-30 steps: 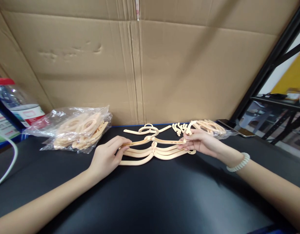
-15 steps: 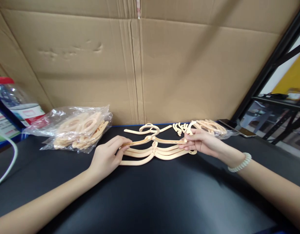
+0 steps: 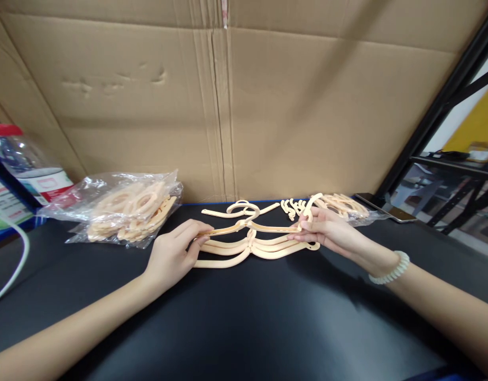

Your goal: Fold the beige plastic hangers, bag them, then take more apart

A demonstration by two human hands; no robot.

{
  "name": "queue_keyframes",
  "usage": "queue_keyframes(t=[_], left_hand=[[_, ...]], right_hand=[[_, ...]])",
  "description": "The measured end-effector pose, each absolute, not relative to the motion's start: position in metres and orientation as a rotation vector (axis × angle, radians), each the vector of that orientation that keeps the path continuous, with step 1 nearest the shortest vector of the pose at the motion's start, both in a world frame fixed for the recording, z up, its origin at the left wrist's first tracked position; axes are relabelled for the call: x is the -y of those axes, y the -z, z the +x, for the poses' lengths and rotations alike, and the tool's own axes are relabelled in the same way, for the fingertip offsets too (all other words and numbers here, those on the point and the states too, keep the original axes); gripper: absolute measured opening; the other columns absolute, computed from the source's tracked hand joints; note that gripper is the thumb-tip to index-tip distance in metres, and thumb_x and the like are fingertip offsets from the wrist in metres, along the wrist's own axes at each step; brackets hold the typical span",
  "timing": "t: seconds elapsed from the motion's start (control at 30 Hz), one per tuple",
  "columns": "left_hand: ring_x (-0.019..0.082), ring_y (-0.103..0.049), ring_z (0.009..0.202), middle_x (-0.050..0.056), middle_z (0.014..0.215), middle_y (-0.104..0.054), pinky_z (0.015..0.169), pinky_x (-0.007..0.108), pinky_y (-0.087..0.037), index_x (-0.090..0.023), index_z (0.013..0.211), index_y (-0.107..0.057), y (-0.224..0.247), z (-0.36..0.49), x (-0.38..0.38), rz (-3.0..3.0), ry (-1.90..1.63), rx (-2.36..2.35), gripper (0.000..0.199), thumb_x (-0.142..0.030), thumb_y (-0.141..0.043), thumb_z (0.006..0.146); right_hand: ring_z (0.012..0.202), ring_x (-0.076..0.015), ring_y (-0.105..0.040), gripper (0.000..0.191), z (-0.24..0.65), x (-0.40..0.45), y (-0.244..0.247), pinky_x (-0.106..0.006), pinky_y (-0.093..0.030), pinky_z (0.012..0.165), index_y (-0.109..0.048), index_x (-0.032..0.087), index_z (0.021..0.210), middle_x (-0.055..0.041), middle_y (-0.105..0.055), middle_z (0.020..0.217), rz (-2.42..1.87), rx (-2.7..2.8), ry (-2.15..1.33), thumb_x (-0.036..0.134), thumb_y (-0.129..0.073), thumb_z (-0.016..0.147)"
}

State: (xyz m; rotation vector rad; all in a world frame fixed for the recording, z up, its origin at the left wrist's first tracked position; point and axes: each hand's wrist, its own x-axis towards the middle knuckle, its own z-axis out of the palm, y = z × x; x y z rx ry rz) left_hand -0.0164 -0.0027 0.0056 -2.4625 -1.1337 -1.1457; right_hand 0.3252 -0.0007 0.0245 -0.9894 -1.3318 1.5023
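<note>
Lying beyond and outward of the left hand, a clear bottle (image 3: 47,185) stands near a plastic bag (image 3: 128,209) of pale hanger parts, which sits nearer that hand. The left hand (image 3: 170,251) pinches the left end of a pale hanger (image 3: 267,229) between thumb and fingers. That hanger spans the gap between both hands, hook upward, above other hangers (image 3: 275,255) (whether the left hand also touches those, I cannot tell). Just beyond it, between the hands, rests another hanger (image 3: 215,214). The right hand (image 3: 333,230) grips the held hanger's right end, with a curved piece (image 3: 315,200) rising at its fingertips. Small curved pieces (image 3: 292,208) lie just beyond those fingers, a second bag (image 3: 342,205) of parts behind the hand, and a phone (image 3: 401,215) farther to its right. The step in hand looks like lining up the curved piece with the hanger's end; whether it is seated is unclear. My judgement is that the next move calls for a steady left pinch and careful right-hand alignment.
</note>
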Motion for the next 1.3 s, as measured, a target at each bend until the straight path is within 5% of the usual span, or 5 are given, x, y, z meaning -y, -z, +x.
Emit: queue_keyframes(t=[0.7,1.3], left_hand=[[0.015,-0.068,0.075,0.002,0.087,-0.07,0.068,0.023,-0.052,-0.019,0.099,-0.062,-0.006,-0.016,0.006,-2.479,1.124,1.123,0.018,-0.02,-0.045,0.094],[0.015,-0.067,0.07,0.002,0.082,-0.069,0.064,0.022,-0.052,-0.019,0.098,-0.064,-0.007,-0.016,0.007,-2.495,1.117,1.131,0.022,-0.022,-0.043,0.093]], right_hand=[[0.063,-0.0231,-0.074,0.043,0.314,0.004,-0.022,-0.032,-0.064,0.064,-0.049,0.019,0.076,0.0014,-0.063,0.069,-1.029,1.301,-1.204,0.035,-0.085,0.061],[0.064,-0.0209,-0.073,0.042,0.313,0.005,-0.024,-0.028,-0.061,0.062,-0.053,0.018,0.076,0.0009,-0.065,0.065,-0.982,1.282,-1.201,0.039,-0.086,0.061]])
